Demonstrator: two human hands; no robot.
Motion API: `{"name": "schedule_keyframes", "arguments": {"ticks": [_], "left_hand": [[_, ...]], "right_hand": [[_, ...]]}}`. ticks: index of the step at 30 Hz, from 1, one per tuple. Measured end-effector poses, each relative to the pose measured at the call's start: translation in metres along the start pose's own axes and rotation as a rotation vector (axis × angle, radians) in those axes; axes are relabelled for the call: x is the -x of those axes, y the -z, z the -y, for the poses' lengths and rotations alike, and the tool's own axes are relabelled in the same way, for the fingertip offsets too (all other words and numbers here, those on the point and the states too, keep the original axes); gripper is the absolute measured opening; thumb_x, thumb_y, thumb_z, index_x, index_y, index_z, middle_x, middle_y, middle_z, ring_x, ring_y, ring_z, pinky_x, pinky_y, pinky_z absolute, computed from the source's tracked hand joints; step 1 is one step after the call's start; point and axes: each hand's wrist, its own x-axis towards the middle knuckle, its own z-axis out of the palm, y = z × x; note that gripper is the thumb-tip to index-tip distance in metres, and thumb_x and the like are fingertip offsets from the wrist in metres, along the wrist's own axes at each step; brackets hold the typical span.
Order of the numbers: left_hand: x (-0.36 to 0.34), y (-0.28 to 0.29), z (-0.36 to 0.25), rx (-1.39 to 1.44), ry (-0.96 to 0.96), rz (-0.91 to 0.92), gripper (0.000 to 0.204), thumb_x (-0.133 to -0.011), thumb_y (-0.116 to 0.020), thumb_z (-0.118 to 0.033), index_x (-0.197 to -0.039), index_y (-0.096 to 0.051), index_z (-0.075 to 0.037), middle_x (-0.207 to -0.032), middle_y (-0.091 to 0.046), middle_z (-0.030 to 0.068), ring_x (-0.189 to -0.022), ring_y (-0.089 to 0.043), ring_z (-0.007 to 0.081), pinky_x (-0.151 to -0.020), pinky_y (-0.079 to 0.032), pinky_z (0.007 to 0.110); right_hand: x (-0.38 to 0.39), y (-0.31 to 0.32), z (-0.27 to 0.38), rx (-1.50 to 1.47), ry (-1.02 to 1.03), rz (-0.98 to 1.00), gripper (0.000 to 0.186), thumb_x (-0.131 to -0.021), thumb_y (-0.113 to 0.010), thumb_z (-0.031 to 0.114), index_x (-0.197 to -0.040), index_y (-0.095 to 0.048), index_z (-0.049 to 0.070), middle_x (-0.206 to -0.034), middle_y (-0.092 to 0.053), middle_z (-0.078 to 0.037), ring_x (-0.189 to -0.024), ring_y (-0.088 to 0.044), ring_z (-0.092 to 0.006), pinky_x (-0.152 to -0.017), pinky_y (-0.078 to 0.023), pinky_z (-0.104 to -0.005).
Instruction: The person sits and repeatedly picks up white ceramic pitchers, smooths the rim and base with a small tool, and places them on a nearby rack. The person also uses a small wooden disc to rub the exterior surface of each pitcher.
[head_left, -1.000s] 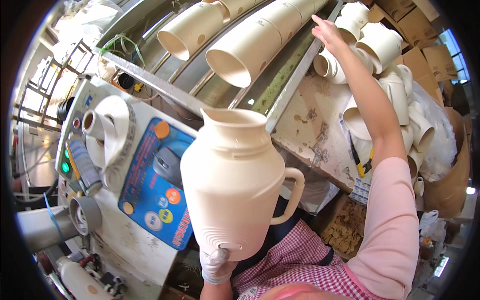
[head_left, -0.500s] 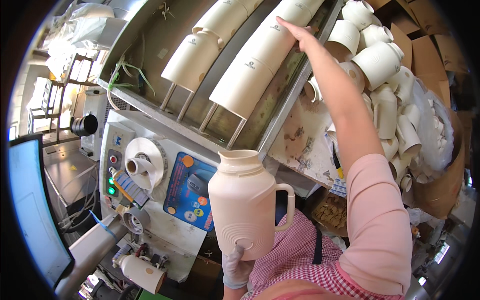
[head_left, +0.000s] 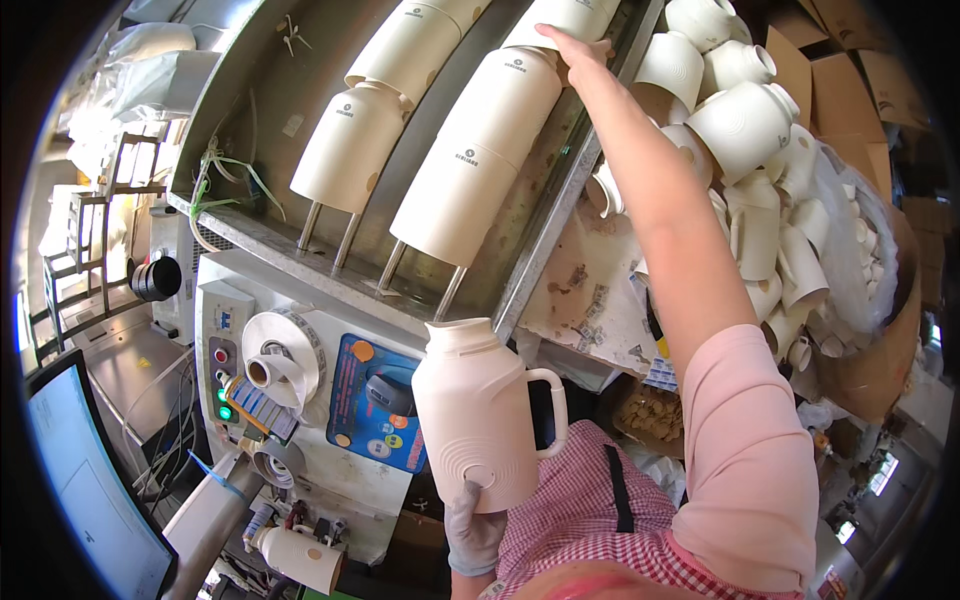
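Observation:
My left hand (head_left: 474, 530), in a pale glove, grips a cream plastic jug body (head_left: 470, 400) low down, with the thumb against its ringed front. The jug is nearly upright, its spout at the top and its handle to the right. My bare right hand (head_left: 578, 50) reaches far forward, fingers extended over a cream shell (head_left: 565, 25) in the right-hand row. Closer along that row lie two more shells, the nearest shell (head_left: 455, 195) over a pair of metal rails (head_left: 420, 280). To the left, another row of cream shells (head_left: 350, 145) rests on its own rails.
A metal trough (head_left: 270, 225) holds both rows. Loose cream shells (head_left: 745, 130) are heaped at right beside cardboard (head_left: 850, 110). At left are a label roll (head_left: 283, 345), a computer mouse (head_left: 390, 394) on a blue mat (head_left: 350, 415), and a monitor (head_left: 90, 480).
A gap with a neck showing has opened in the right-hand row, near my right hand. The view has shifted slightly. My left hand still holds the jug body.

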Motion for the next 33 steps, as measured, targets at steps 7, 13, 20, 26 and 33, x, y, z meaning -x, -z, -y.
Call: {"name": "schedule_keyframes", "arguments": {"ticks": [7, 13, 20, 26, 33], "left_hand": [[0.008, -0.013, -0.015, -0.037, -0.021, 0.0, 0.065, -0.096, -0.067, -0.018, -0.153, -0.039, -0.005, -0.143, -0.054, 0.0121, -0.132, -0.056, 0.0282, -0.111, -0.047, 0.049], [0.008, -0.023, -0.017, -0.096, -0.042, 0.021, 0.062, -0.096, -0.068, -0.02, -0.151, -0.044, -0.005, -0.143, -0.057, 0.012, -0.131, -0.057, 0.0272, -0.112, -0.047, 0.049], [0.01, -0.027, -0.014, -0.216, -0.019, 0.008, 0.061, -0.097, -0.065, -0.02, -0.152, -0.042, -0.005, -0.145, -0.055, 0.0116, -0.133, -0.056, 0.0264, -0.113, -0.045, 0.047], [0.011, -0.024, -0.011, -0.236, 0.039, 0.031, 0.064, -0.098, -0.065, -0.021, -0.154, -0.039, -0.006, -0.147, -0.053, 0.0123, -0.135, -0.053, 0.0273, -0.115, -0.043, 0.047], [0.013, -0.019, -0.003, -0.259, 0.039, 0.152, 0.062, -0.099, -0.064, -0.023, -0.154, -0.04, -0.005, -0.148, -0.053, 0.013, -0.136, -0.053, 0.0277, -0.116, -0.042, 0.048]], "right_hand": [[-0.007, 0.055, 0.054, -0.158, -0.127, 0.306, 0.102, -0.066, -0.098, 0.037, -0.143, -0.047, -0.006, -0.133, -0.064, -0.02, -0.112, -0.071, -0.0305, -0.095, -0.061, -0.0521], [-0.018, 0.088, 0.049, -0.49, -0.253, 0.66, 0.068, -0.081, -0.088, 0.041, -0.134, -0.063, 0.007, -0.129, -0.069, -0.01, -0.114, -0.068, -0.0252, -0.1, -0.056, -0.0466], [-0.018, 0.089, 0.041, -0.621, -0.144, 0.715, 0.052, -0.092, -0.071, 0.056, -0.128, -0.07, 0.019, -0.116, -0.074, -0.003, -0.106, -0.07, -0.0249, -0.081, -0.06, -0.0471], [-0.002, 0.115, 0.051, -0.716, -0.166, 0.719, 0.059, -0.096, -0.061, 0.06, -0.134, -0.065, 0.015, -0.131, -0.07, -0.007, -0.122, -0.065, -0.0297, -0.099, -0.054, -0.0529], [-0.001, 0.137, 0.055, -0.708, -0.316, 0.728, 0.068, -0.095, -0.061, 0.063, -0.139, -0.06, 0.011, -0.136, -0.066, -0.013, -0.124, -0.063, -0.0345, -0.106, -0.05, -0.0553]]}}
